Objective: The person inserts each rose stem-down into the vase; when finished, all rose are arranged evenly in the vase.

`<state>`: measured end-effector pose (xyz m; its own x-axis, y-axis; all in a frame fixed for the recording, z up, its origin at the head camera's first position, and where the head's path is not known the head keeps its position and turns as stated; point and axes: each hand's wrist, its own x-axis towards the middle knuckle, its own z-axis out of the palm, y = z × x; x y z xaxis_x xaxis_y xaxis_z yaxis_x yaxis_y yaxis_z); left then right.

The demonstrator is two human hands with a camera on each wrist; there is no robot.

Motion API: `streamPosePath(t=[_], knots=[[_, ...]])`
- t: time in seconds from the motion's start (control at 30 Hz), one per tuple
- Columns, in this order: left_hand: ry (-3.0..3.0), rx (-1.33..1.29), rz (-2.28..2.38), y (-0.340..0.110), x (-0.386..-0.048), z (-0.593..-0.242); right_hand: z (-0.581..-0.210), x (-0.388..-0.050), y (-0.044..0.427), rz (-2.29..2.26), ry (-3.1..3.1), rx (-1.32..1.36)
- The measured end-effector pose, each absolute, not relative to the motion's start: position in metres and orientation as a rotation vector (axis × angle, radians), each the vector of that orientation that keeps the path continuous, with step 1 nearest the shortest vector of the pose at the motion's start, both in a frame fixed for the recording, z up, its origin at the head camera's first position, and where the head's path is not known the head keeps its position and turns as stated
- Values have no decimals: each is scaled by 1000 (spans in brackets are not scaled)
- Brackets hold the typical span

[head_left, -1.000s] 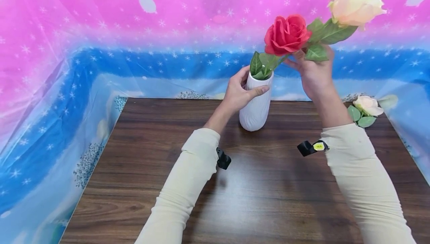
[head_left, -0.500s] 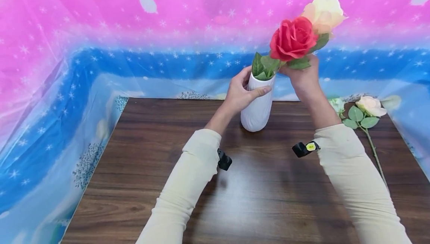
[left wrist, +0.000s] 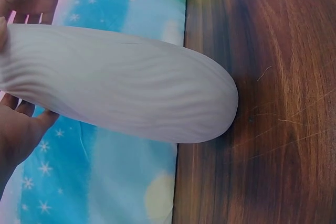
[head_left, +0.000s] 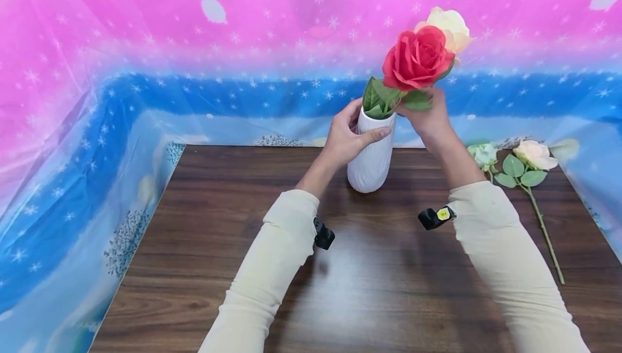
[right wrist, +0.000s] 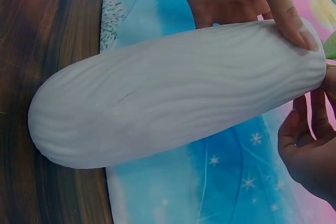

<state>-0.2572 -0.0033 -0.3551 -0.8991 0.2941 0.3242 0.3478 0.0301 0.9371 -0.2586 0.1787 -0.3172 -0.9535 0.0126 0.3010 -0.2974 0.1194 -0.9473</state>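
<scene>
My left hand grips the white ribbed vase near its mouth, thumb across the front. The vase stands on the table, tilted slightly. A red rose with green leaves leans out of it to the right. Behind that bloom shows a cream rose, partly covered. My right hand holds the cream rose low by its stem at the vase's mouth; leaves and the red bloom hide most of the grip in the head view. In the right wrist view, the right hand's curled fingers are beside the rim.
On the table's right side lie a pale peach rose with a long stem and a pale green flower. The dark wooden table ends at a pink and blue snowflake cloth behind.
My right hand has moved left and down with the cream rose, bringing it behind the red one and its stem to the vase. My left hand stays on the vase.
</scene>
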Motion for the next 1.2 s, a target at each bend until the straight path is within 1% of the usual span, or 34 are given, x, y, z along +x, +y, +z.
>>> streamPosePath(t=[0.27, 0.5, 0.63, 0.8, 1.03, 1.2], knots=[[-2242, -678, -2031, -4, -255, -355, -323, -255, 186, 2012, -2293, 229], [-2252, -674, -2023, -3, -254, -358, -335, -248, 194, 2208, -2211, 224], [-2251, -670, -2021, -3, -255, -357, -340, -245, 199, 2215, -2164, 278], [-2262, -659, -2014, -3, -256, -357, -344, -240, 206, 2116, -2206, 359], [-2239, -677, -2032, -2, -258, -356, -343, -221, 223, 1980, -2290, 467], [-2220, -693, -2029, -2, -258, -354, -343, -208, 237, 2020, -2220, 505]])
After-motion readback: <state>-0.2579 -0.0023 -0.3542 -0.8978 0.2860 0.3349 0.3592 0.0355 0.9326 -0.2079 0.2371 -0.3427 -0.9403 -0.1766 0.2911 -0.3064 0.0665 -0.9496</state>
